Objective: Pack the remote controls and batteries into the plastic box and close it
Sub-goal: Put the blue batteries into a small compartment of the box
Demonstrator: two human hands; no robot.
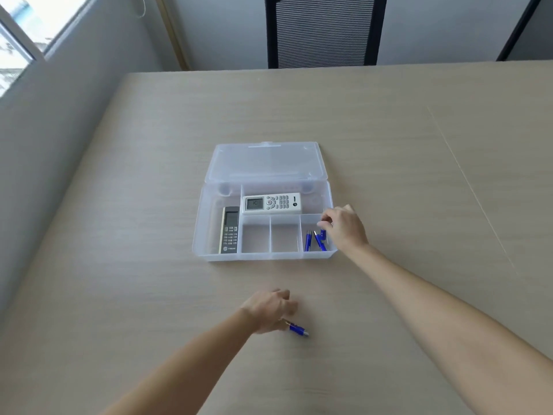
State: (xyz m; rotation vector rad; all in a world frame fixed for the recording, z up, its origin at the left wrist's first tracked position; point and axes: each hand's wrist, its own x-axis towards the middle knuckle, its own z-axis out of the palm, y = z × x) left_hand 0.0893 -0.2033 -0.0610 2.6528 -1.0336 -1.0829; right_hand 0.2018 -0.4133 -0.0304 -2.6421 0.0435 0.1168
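The clear plastic box (203, 235) lies open on the table, its lid (266, 160) folded back flat. A white remote (271, 202) rests in the back compartment and a dark grey remote (230, 230) in the left one. Two blue batteries (308, 241) lie in the front right compartment. A third blue battery (323, 233) stands on end just under the pinched fingertips of my right hand (344, 226); whether they touch is unclear. Near the front of the table, my left hand (269, 310) closes on another blue battery (299, 330), whose end sticks out.
The box's two middle front compartments (269, 238) hold nothing. A black mesh chair (324, 31) stands behind the far table edge. A wall and window (18, 40) run along the left. The wood-grain table (419, 175) extends wide to the right.
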